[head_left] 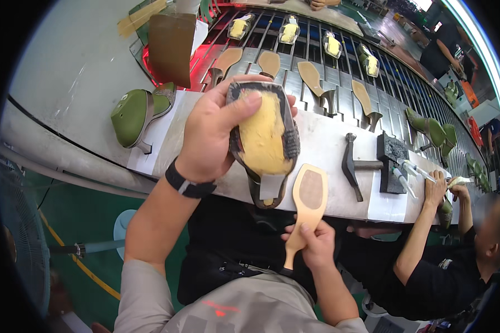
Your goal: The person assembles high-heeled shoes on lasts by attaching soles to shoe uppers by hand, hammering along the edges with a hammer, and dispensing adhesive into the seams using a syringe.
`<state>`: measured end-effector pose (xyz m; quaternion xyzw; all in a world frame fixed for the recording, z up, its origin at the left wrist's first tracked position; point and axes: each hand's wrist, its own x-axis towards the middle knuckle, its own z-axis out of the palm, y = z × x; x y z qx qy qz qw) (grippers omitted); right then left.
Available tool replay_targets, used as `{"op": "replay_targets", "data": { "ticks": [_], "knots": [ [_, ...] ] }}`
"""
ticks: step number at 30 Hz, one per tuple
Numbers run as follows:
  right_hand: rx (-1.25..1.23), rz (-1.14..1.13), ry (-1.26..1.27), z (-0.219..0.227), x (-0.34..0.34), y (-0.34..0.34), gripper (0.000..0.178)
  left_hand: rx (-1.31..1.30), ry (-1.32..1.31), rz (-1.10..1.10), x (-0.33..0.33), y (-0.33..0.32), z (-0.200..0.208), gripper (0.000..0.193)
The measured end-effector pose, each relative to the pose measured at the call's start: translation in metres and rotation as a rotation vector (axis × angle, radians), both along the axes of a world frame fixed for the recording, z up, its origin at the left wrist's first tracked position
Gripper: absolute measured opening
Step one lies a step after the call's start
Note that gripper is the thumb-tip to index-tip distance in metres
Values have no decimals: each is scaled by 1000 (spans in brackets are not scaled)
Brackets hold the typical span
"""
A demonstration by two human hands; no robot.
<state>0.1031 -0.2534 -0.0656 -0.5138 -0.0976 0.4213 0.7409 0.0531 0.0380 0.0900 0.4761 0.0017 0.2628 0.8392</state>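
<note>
Left hand [211,139] is gripping a shoe upper on its last [264,141], bottom side facing up: yellow sole area, dark lasted edge, grey tab at the heel end. Fingers are wrapping the left edge, thumb lying across the top. It's being held above the bench edge, not resting on it.

Right hand [316,244] is closed around the narrow end of a tan sole piece [307,205], held upright just below and right of the upper; cannot tell if the two are touching.

Around them: a green heeled shoe [136,114] is lying on its side on white paper at the left of the bench. A hammer [353,165] and a dark block [391,161] are sitting to the right, with white pen-like tools [411,172] beside the block. Nothing is sitting between the hands and the bench.

A co-worker's hands [444,188] are working on a green piece at the far right.

Surface: pale grey workbench [328,139] running along a slatted conveyor [339,100]. More tan soles [311,77] are standing on the slats, and yellow-bottomed lasts [289,30] are riding further back. More green shoes [433,130] are sitting to the right on the line. Green floor below, a fan guard [22,238] at lower left.
</note>
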Motion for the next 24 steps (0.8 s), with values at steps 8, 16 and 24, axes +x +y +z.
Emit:
{"op": "replay_targets", "data": {
  "ticks": [8, 16, 24],
  "knots": [
    [259, 186, -692, 102, 2, 12, 32, 275, -50, -77, -16, -38, 3, 34],
    [250, 181, -181, 148, -17, 47, 24, 338, -108, -89, -27, -51, 0, 30],
    [236, 202, -390, 141, -12, 45, 31, 273, -135, -160, -31, -58, -1, 66]
  ]
}}
